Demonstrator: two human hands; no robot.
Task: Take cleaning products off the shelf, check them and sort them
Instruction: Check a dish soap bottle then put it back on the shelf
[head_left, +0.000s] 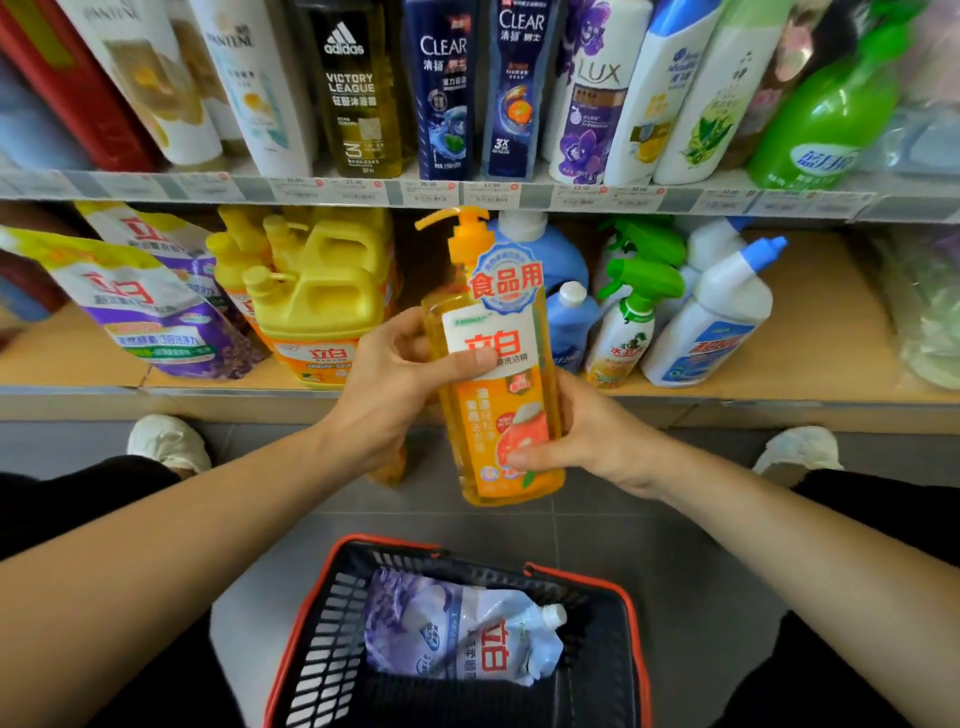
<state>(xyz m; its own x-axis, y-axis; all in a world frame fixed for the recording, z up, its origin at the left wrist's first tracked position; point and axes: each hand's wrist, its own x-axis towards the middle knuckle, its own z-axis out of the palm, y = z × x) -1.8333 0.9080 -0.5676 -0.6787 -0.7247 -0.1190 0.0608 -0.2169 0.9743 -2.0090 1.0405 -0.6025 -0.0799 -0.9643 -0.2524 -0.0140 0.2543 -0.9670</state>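
Both hands are on the translucent orange pump-top dish-soap bottle, so it's off the shelf and in the check step by my read.

- Left hand: wrapped round the upper body, thumb across the white label.
- Right hand: wrapped round the lower body, thumb on the orange fruit label near the base.
- The bottle is between the two hands, roughly upright with the top leaning slightly left. Its orange pump head sits above the left hand, in front of the lower wooden shelf.
- The black mesh basket with the orange-red rim is on the grey tiled floor, below both hands and nearer the person. A lilac-and-white refill pouch with a white spout cap lies inside it.

Risks from here:
- Releasing one hand to turn the bottle leaves a single grip on smooth plastic. It could slip and drop onto the floor or the pouch.
- The pump nozzle sticks out sideways. If the bottle goes back on the shelf, the nozzle could snag the yellow handled jugs beyond the left hand or the small blue bottle beyond the right.
- Pressing the pump head could dispense soap. I can't tell whether it's locked.
- The left thumb covers part of the label, so print there could be missed.
- Dropping it into the basket instead of lowering it could burst the pouch or tip the basket.
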